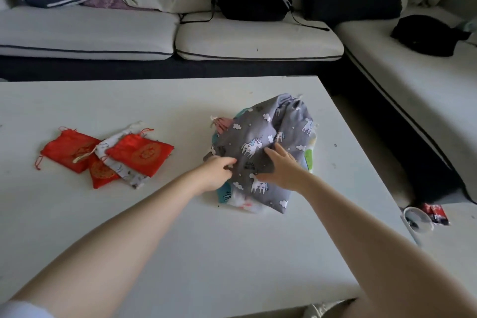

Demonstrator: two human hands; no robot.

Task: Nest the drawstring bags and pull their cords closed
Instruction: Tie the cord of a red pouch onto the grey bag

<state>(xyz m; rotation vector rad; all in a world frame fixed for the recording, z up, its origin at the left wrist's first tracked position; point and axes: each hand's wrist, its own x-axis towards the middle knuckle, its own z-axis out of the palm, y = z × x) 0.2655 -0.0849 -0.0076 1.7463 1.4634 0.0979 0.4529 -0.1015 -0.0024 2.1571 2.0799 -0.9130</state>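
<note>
Got both hands on the grey unicorn bag (260,142): my left hand (216,171) pinches its edge, my right hand (284,168) lies flat on top. 3 red pouches (139,153) sit off left on the table (180,240).

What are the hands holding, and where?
The left hand pinches the grey unicorn bag at its near left edge. The right hand rests flat on the bag's middle and grips nothing.
</note>
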